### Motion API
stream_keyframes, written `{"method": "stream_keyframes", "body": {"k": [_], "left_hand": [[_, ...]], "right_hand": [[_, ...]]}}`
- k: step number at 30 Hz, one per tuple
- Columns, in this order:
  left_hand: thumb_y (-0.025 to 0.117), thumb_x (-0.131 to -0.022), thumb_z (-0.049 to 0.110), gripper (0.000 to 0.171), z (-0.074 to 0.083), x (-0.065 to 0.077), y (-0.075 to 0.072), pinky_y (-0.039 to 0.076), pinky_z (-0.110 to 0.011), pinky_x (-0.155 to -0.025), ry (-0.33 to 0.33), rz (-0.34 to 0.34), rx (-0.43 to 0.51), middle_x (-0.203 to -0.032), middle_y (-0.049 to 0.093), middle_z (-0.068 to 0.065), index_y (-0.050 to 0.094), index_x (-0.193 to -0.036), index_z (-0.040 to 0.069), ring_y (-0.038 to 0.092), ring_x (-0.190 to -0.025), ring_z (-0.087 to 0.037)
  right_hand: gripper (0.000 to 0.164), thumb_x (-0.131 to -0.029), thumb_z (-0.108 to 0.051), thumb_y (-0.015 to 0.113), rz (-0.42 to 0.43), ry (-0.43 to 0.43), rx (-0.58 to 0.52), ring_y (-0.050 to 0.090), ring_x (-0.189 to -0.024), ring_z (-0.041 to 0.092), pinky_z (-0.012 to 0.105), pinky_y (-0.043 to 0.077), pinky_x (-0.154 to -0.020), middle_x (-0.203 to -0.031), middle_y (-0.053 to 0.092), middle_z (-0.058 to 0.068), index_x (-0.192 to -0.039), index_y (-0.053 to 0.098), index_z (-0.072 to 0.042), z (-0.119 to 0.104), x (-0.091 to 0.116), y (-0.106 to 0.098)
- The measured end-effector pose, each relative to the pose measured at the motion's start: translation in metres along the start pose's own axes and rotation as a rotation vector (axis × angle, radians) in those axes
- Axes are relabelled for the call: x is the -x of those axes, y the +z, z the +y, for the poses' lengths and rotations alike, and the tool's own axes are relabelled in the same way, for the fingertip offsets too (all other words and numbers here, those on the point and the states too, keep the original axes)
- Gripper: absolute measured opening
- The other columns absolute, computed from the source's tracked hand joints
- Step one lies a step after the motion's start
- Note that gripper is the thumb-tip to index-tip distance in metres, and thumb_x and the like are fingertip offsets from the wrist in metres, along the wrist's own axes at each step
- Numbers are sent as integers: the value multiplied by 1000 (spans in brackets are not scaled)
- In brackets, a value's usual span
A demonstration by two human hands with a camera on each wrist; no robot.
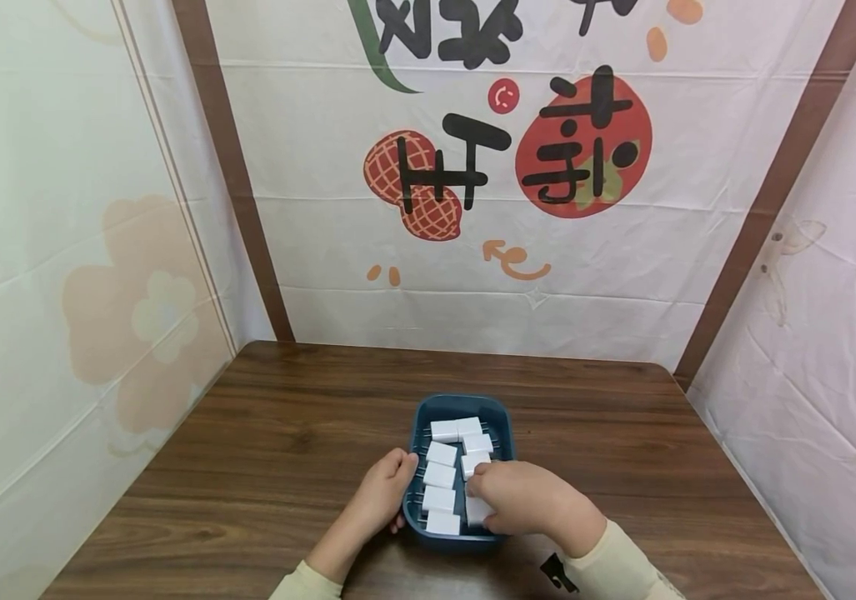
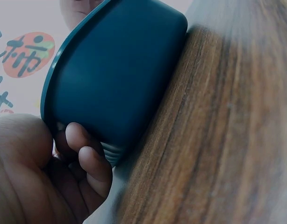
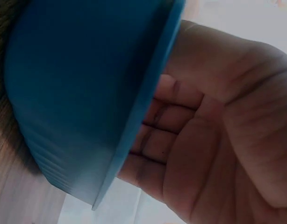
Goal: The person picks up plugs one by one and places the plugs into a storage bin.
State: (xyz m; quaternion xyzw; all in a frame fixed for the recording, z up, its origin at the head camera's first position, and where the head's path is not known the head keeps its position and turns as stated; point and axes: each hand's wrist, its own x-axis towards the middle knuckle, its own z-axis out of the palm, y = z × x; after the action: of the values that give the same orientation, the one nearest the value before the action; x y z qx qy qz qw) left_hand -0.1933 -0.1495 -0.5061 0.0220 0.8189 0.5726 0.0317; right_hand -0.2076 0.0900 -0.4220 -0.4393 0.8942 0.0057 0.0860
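Note:
A dark blue plastic basin (image 1: 458, 543) stands on the table with several white plug adapters (image 1: 439, 475) inside, metal prongs showing on the left row. At its left rim my left hand (image 1: 382, 490) grips the wall, thumb on top. The left wrist view shows the fingers of this hand (image 2: 87, 158) curled below the rim. My right hand (image 1: 528, 500) reaches over the right rim, thumb and forefinger around a white adapter (image 1: 477, 510) in the near right part. In the right wrist view, the basin wall (image 3: 82, 93) hides the fingertips of that hand (image 3: 195, 121).
The brown wood-grain table (image 1: 307, 417) extends around the basin. A small black object (image 1: 558, 572) lies by the right sleeve. Behind the table hangs a printed white cloth (image 1: 322, 250), with more cloth along both sides.

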Motion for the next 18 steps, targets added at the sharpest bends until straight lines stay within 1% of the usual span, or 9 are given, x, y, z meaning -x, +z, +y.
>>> {"method": "stream_keyframes", "body": {"k": [5,11,18], "left_hand": [[43,-111,36,39,0,0,0,48,-33,-33,-6,-3,-1,-53,52,-5,54,-99,1,51,-35,-14],[43,-111,37,39,0,0,-1,48,-33,-33,-8,-7,0,-54,53,-5,54,-99,1,50,-36,-14],[43,-111,38,40,-1,0,-1,49,-34,-33,2,-1,-8,-54,53,-6,53,-98,1,51,-36,-14]], "right_hand": [[30,-84,-25,85,-19,8,-2,54,-76,3,25,57,-73,-99,69,-4,-111,75,-15,0,-3,3],[28,-84,-25,85,-21,0,6,52,-73,3,25,57,-73,-95,67,-6,-109,76,-16,2,-4,6],[23,-85,-20,83,-45,-8,-57,52,-73,1,22,56,-72,-93,68,-10,-107,77,-17,3,-4,7]]}}
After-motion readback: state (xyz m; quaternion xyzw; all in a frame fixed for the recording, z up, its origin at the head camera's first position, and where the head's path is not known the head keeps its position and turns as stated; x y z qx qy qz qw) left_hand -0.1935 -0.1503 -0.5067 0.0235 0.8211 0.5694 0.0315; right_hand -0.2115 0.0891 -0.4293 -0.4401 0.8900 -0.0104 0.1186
